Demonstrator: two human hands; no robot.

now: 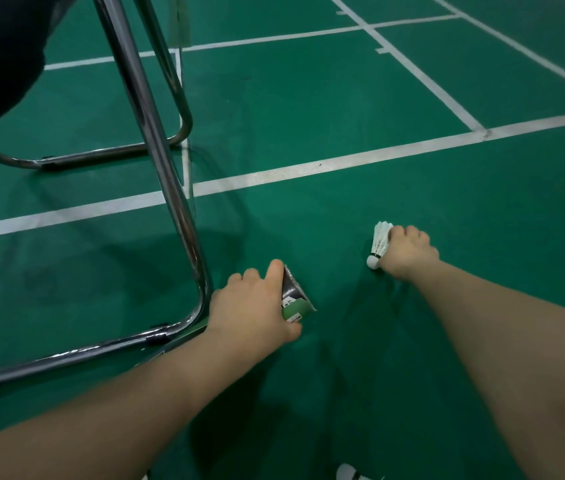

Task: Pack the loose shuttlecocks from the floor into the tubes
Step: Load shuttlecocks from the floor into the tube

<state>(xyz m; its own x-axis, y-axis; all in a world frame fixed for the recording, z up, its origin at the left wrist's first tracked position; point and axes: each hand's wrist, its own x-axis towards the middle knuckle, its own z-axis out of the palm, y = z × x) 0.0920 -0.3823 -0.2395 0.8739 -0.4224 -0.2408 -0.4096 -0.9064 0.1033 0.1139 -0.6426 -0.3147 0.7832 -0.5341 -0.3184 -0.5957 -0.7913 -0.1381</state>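
Shuttlecock sat pinched in my right hand just above the floor, cork down; left hand wrapped the tube, tilted nearby. Best fed cork-first, I judged, w/ mouth turned toward it.

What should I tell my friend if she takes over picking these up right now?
Left hand: holding the tube low by the chair leg.
Right hand: fingers closed on a white shuttlecock, cork end down at the floor.
Done: cannot tell what is in the tube.
Left: put this one in, then the shuttlecock at the bottom edge.
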